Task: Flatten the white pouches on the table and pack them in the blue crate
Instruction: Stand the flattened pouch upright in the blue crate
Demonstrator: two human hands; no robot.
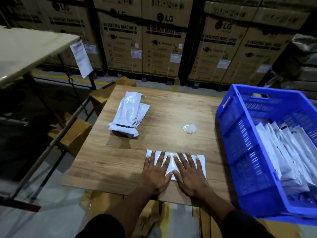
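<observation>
Brown wood made up the table [120, 160]. One white pouch [171, 166] lay flat near its front edge, under the straight, spread fingers of the left hand [155, 174] and right hand [190, 176]. More pouches [128, 114] sat farther back. Beside them stood the blue crate [240, 134], maybe half full of pouches.

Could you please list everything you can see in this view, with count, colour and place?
Flat white plastic pouch: one, white, near table edge, under both hands.
Pile of unflattened white pouches: several, white, far left of table.
Small round tape roll: one, clear with green label, table middle right.
Wooden table: one, brown.
Blue plastic crate: one, right, holding packed white pouches.
Cardboard washing machine boxes: many, brown, behind.
Left hand: flat, pressing pouch.
Right hand: flat, pressing pouch.
</observation>
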